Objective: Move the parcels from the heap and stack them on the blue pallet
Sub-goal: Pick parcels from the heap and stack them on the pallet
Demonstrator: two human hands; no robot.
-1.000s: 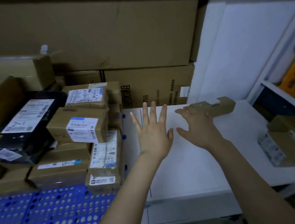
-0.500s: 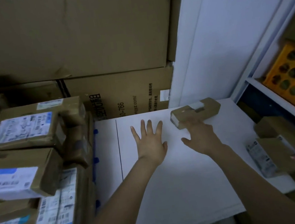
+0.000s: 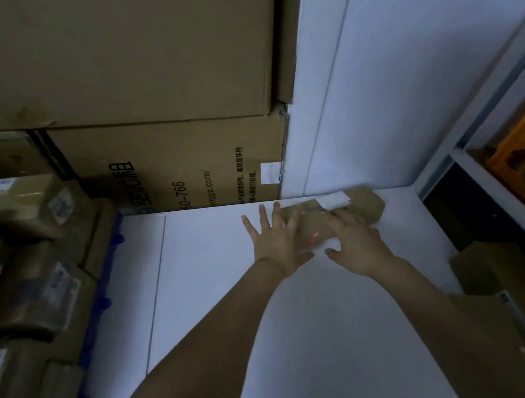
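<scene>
Stacked parcels point(image 3: 24, 261) far left, blue pallet point(image 3: 103, 302) edge beside them. On the white board point(image 3: 217, 303): left hand point(image 3: 276, 243) flat, fingers straight and spread, touching the left end of a small brown parcel point(image 3: 365, 209) at the board's back edge. Right hand point(image 3: 356, 243) lies over the parcel; too blurred to tell whether it grips.

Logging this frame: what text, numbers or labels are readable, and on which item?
"0-766", earlier digits unclear: lower large carton.
"ngyz.com/", tail of a web address: same carton.
Chinese print on that carton: too small to read.
Labels on the parcels at left: blurred.
White label on the small parcel: unreadable.
</scene>
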